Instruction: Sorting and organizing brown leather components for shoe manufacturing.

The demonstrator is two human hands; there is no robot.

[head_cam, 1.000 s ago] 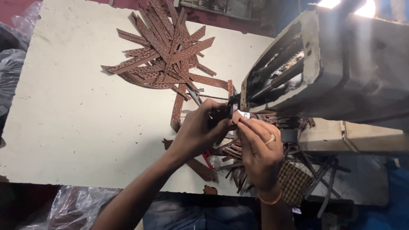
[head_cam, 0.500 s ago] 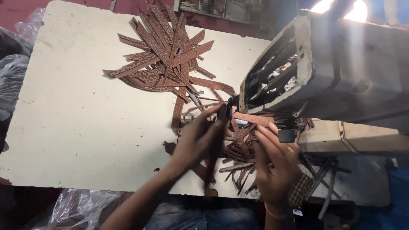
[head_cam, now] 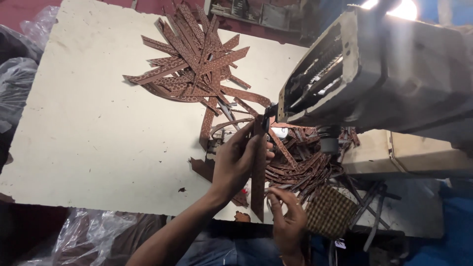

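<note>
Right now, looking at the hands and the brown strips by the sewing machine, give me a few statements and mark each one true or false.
1. The left hand grips a long brown strip near its upper part. True.
2. The right hand rests flat on the bare table. False: its fingers touch the strip's lower end, near the table edge.
3. A pile of brown strips lies on the table beyond the hands. True.
4. The held strip is rolled into a coil. False: it runs straight, from under the sewing machine toward the person.
5. A checked cloth lies to the right of the right hand. True.
</note>
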